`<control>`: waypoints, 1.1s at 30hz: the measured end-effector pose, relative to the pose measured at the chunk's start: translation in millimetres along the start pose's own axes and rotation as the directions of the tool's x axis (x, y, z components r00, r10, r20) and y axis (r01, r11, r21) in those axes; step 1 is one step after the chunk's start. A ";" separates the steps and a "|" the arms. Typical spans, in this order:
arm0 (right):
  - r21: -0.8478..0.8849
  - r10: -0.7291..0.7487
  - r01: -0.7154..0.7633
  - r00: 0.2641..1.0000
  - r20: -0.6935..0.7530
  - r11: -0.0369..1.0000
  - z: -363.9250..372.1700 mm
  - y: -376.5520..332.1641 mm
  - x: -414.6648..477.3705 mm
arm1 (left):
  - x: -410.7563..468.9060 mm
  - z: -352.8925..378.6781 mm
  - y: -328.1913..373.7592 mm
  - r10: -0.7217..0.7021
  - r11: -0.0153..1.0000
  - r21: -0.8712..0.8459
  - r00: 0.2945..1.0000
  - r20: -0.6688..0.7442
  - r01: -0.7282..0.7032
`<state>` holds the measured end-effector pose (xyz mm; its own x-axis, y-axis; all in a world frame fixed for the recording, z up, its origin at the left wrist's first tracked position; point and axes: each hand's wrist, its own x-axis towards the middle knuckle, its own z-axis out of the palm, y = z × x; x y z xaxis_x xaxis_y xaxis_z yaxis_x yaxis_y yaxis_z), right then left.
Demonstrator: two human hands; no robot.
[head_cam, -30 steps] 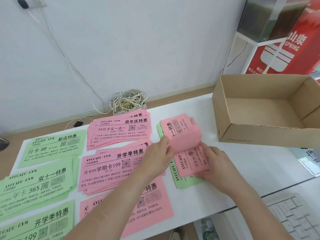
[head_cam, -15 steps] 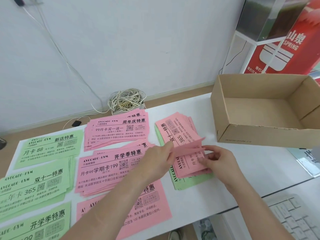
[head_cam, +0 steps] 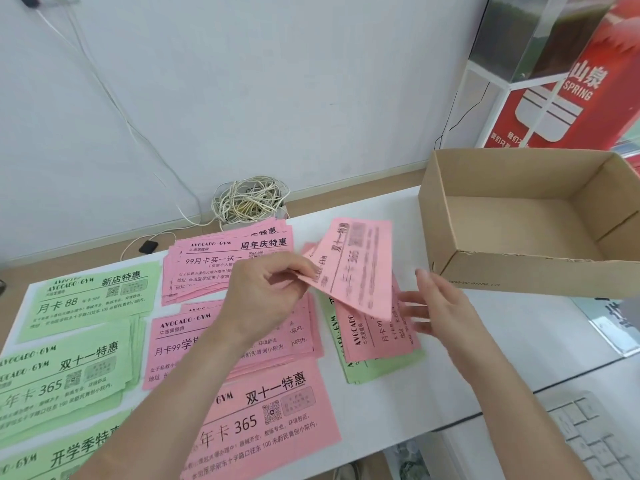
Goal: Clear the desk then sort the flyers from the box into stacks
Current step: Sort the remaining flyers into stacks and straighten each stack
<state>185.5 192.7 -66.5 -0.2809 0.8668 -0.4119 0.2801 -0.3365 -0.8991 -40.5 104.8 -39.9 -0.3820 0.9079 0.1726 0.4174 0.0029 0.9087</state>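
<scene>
white desk (head_cam: 450, 393) papered with flyers, and the cardboard box (head_cam: 519, 271) at two o'clock shows no flyers inside, so it looks like late sorting. green stacks (head_cam: 62, 375) sit at eight and nine o'clock, and pink stacks run from eleven down to six. the unsorted pile (head_cam: 377, 341), pink over green, lies just right of centre at five o'clock.

the lifted pink flyer (head_cam: 360, 271) is in the air above that pile, tilted. the left hand (head_cam: 266, 299) pinches its near corner between thumb and fingertips. the right hand (head_cam: 440, 306) is at three o'clock of the pile, fingers straight and spread, holding nothing.

the headline seems to match the pink 365 stack (head_cam: 270, 420) at six o'clock, so that is probably its home. to do it well, keep the pinch on one sheet only, turn it so the print faces the same way as the stack, and lay it square. a right palm flat on the pile would stop the next sheets dragging.

hard to make out: the flyer's print is motion-blurred, so the match is a guess. the left forearm covers much of the middle pink stack. i cannot tell if the right fingertips touch the pile. the keyboard (head_cam: 588, 438) at four o'clock is cut off.
</scene>
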 end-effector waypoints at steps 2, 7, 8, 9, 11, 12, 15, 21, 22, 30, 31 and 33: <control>0.200 0.077 -0.099 0.990 0.114 0.975 4.3 -7.1 5.8 | -4.5 -0.9 -3.7 -0.016 0.997 -0.078 0.996 0.093 0.023; 0.374 0.115 -0.112 0.993 0.016 0.921 10.3 8.1 29.9 | -11.0 -4.0 -14.7 -0.138 0.961 -0.202 0.960 0.242 0.189; 0.295 0.097 -0.087 0.995 -0.020 0.952 9.9 11.4 30.7 | -10.5 -6.5 -19.5 -0.180 0.955 -0.187 0.952 0.246 0.229; 0.208 0.066 -0.056 0.997 -0.041 0.976 9.7 15.3 30.8 | -10.1 -8.5 -25.0 -0.239 0.943 -0.176 0.943 0.232 0.282; 0.053 -0.014 0.017 0.997 -0.071 0.998 10.7 19.8 28.9 | -8.4 -10.2 -34.4 -0.375 0.877 -0.246 0.909 0.183 0.411; -0.003 -0.041 0.040 0.995 -0.095 0.999 12.0 21.7 27.5 | -8.0 -9.9 -37.8 -0.457 0.803 -0.341 0.872 0.172 0.488; -0.116 -0.068 0.047 0.980 -0.186 0.992 16.2 29.0 28.3 | -12.8 -5.1 -44.7 -0.607 0.651 -0.447 0.775 0.178 0.613; -0.273 -0.143 0.075 0.960 -0.239 0.959 22.5 39.9 30.1 | -26.3 11.4 -44.5 -0.539 0.834 0.199 0.838 0.086 0.515; -0.276 -0.156 0.088 0.960 -0.233 0.957 23.3 38.9 29.2 | -26.6 13.8 -40.5 -0.527 0.834 0.234 0.847 0.069 0.500; -0.252 -0.191 0.171 0.980 -0.058 0.953 6.6 26.7 34.3 | -27.4 11.5 -36.9 -0.512 0.852 0.115 0.859 -0.014 0.510; -0.251 -0.190 0.175 0.981 -0.037 0.952 4.2 25.6 34.7 | -26.6 9.3 -37.6 -0.503 0.857 0.115 0.864 -0.019 0.502; -0.236 -0.195 0.187 0.981 -0.013 0.954 0.2 24.5 35.9 | -25.9 5.4 -39.3 -0.476 0.872 0.115 0.879 -0.025 0.476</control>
<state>182.0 215.5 -103.3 -0.3185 0.9205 -0.2265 0.4312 -0.0721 -0.8994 -42.6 83.5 -82.2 -0.5553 0.7861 -0.2715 0.2774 0.4829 0.8306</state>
